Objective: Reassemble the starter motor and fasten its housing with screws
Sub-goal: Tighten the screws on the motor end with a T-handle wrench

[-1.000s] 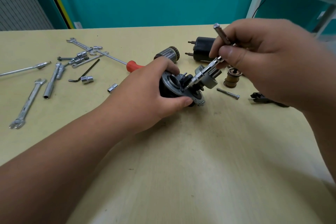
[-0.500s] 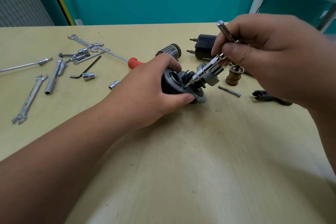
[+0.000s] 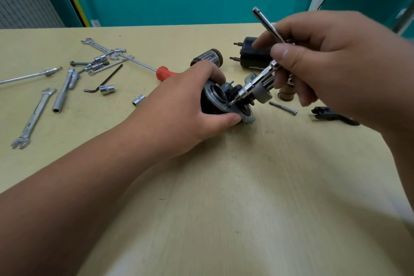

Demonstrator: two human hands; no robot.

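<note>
My left hand (image 3: 186, 105) grips the black starter motor housing (image 3: 212, 102) on its side on the table, thumb under its grey flange. My right hand (image 3: 331, 63) holds a slim silver screwdriver (image 3: 257, 80), pinched between thumb and fingers. The tool slants down to the left and its tip sits on a small screw at the flange face (image 3: 230, 103). A grey cap part (image 3: 263, 94) lies just behind the tool. The armature (image 3: 210, 57), a black solenoid (image 3: 253, 55), a brass piece (image 3: 286, 93) and a loose long bolt (image 3: 283, 108) lie beyond.
Wrenches, sockets and a hex key (image 3: 105, 79) are scattered at the left of the yellow table (image 3: 224, 197). A red-handled screwdriver (image 3: 163, 72) lies behind my left hand. A black lever part (image 3: 329, 114) lies at the right, under my right wrist.
My right hand has shifted slightly, with the screwdriver's top leaning more upright; its tip stays on the flange. My left hand keeps its hold on the housing.
</note>
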